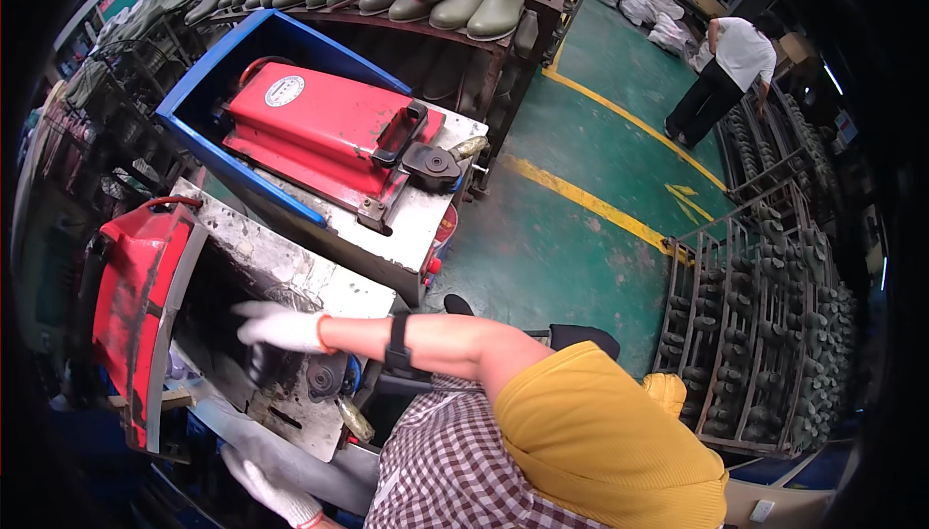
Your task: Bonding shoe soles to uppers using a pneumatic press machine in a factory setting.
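Observation:
My right hand [283,328], in a white glove with an orange cuff, reaches over the near machine's open cavity. Its fingers are smeared by motion, and a blurred dark grey shape [259,364] lies just under them; I cannot tell whether it is held. Lower left, my left hand [269,492], also white-gloved, has its fingers stretched out beside a pale grey panel [300,442] and nothing visible in them. The near machine's red hood [140,306] is tilted up at the left. On its worn metal top [334,292] sits a dark round lever hub [325,374] with a yellowish handle [355,420].
Beyond stands a second machine with a lowered red hood [319,118] and a blue guard [227,166]. Green boots [464,1] lie piled on a rack behind it. Right are metal racks [735,335] full of dark green pieces. A person [731,69] bends by another rack.

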A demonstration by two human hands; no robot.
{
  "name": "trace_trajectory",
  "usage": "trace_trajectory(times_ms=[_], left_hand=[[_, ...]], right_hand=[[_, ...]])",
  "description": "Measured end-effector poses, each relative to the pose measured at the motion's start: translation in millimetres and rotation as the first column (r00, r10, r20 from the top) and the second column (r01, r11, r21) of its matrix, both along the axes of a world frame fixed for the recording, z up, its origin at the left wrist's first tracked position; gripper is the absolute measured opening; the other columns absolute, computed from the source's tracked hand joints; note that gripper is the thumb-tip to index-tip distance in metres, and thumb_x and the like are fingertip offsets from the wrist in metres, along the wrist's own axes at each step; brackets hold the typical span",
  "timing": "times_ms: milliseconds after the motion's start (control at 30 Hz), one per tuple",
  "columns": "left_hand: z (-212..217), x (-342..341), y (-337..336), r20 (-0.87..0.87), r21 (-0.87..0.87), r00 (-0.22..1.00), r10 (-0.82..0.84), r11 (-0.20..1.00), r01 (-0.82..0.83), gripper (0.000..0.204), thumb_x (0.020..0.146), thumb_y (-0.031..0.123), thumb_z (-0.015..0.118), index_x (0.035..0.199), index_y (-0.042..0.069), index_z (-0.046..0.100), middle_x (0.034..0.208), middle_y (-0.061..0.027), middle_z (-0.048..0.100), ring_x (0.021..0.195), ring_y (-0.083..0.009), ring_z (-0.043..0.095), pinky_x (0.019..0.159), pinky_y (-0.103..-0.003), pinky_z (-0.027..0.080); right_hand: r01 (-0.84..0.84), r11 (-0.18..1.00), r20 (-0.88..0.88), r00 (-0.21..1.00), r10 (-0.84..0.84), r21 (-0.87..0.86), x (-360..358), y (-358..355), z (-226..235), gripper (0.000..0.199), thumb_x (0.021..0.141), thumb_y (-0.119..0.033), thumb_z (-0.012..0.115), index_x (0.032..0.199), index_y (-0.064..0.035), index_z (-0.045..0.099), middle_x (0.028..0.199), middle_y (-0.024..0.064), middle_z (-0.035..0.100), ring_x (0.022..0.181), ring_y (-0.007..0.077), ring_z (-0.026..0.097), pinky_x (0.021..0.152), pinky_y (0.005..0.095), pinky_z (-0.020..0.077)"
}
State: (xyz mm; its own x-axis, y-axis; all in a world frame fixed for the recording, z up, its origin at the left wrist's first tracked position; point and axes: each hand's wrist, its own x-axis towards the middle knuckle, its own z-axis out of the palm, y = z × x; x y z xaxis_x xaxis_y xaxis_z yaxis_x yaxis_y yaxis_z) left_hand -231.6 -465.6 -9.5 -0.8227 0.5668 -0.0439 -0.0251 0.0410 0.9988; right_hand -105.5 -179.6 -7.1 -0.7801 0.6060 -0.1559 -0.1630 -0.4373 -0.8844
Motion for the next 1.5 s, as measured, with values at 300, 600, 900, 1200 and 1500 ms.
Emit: trace_trajectory(times_ms=[300,600,900,1200,1500], left_hand=[[8,42,8,0.142,0.179,0.976,0.162,0.966,-0.187,0.07,0.108,0.046,0.054,0.158,-0.002,0.045,0.158,-0.0156,0.053,0.144,-0.0326,0.052,0.125,-0.052,0.039],[-62,62,-107,0.801,0.207,0.498,0.331,0.627,-0.751,0.03,0.1,0.024,0.063,0.126,0.012,0.069,0.115,-0.0037,0.075,0.104,-0.0208,0.073,0.097,-0.04,0.061],[-212,29,-224,0.671,-0.218,0.175,0.721,0.417,-0.882,0.014,0.091,0.028,0.075,0.094,0.017,0.067,0.09,0.0008,0.068,0.085,-0.0184,0.069,0.079,-0.039,0.06],[-296,-76,-355,0.248,-0.344,0.245,0.937,0.322,-0.882,0.025,0.095,0.042,0.072,0.097,0.017,0.068,0.093,-0.0003,0.067,0.089,-0.0176,0.066,0.08,-0.039,0.053],[-256,-51,-279,-0.007,-0.66,0.229,0.974,0.167,-0.732,0.092,0.098,0.053,0.069,0.16,-0.008,0.039,0.166,-0.0245,0.044,0.153,-0.0359,0.043,0.125,-0.043,0.036]], right_hand=[[-0.601,0.751,0.108,0.795,0.597,0.273,18,-105,25,0.078,0.106,-0.033,0.062,0.166,0.0038,0.03,0.167,0.0229,0.041,0.156,0.029,0.038,0.128,0.0375,0.0298],[-0.425,0.078,0.432,0.893,-0.125,0.902,68,-56,-32,0.051,0.09,-0.018,0.073,0.137,-0.001,0.065,0.136,0.0215,0.066,0.129,0.0435,0.059,0.113,0.0547,0.0443],[-0.327,-0.028,0.319,0.933,-0.165,0.944,85,-27,-92,0.053,0.08,-0.013,0.074,0.131,-0.0026,0.071,0.126,0.0196,0.071,0.121,0.0412,0.066,0.11,0.0528,0.0488],[-0.307,-0.032,0.297,0.938,-0.179,0.951,80,-34,-83,0.052,0.081,-0.011,0.072,0.132,-0.0015,0.071,0.127,0.0196,0.071,0.123,0.0393,0.065,0.113,0.0514,0.0467],[-0.295,-0.004,0.291,0.945,-0.15,0.955,75,-37,-78,0.044,0.087,-0.013,0.073,0.13,-0.0007,0.07,0.122,0.02,0.07,0.116,0.0413,0.067,0.108,0.0518,0.0496]])
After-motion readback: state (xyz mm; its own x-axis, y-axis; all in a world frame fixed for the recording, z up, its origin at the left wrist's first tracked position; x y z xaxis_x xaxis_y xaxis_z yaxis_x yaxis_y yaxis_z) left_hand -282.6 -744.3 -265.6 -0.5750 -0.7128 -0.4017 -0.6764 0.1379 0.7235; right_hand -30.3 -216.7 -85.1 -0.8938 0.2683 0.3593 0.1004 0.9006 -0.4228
